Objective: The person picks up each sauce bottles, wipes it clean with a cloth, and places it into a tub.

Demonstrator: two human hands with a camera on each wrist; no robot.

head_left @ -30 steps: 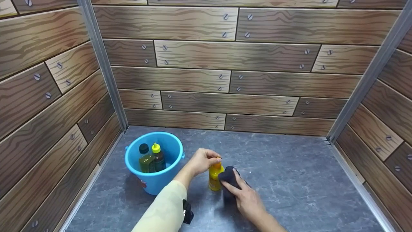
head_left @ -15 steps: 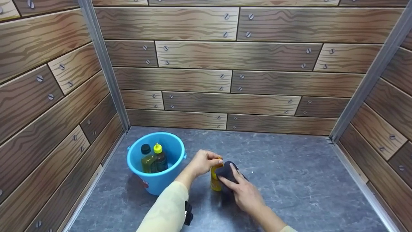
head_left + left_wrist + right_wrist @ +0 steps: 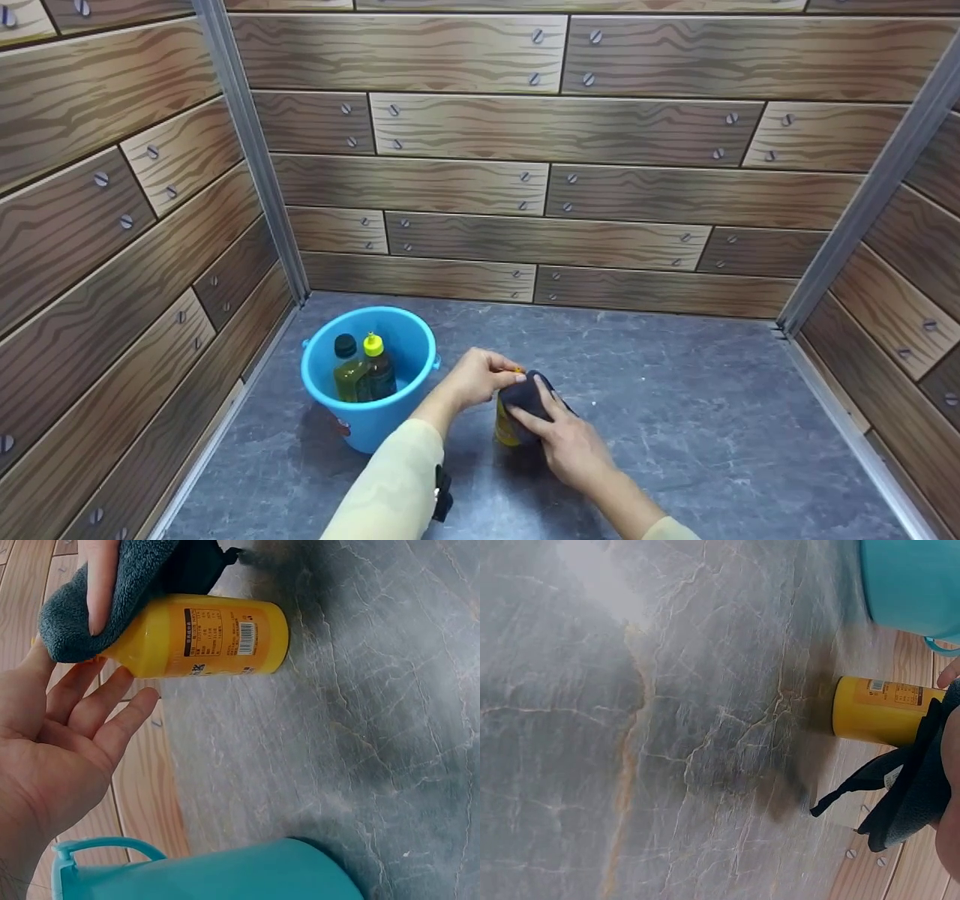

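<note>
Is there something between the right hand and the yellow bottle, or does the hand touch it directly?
Yes: a dark cloth lies between the right hand and the yellow bottle. The hand presses the cloth against the bottle's upper part.

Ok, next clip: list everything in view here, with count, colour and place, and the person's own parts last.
yellow bottle: 1, yellow with a printed label, upright on the floor right of the bucket
cloth: 1, dark grey, pressed over the bottle's upper part
bucket: 1, light blue, on the floor near the left wall
bottles in the bucket: 2, greenish, one with a black cap, one with a yellow cap
floor: grey marble pattern
walls: wood-plank print with screw heads
left hand: pinches the bottle's top
right hand: holds the cloth against the bottle
</note>
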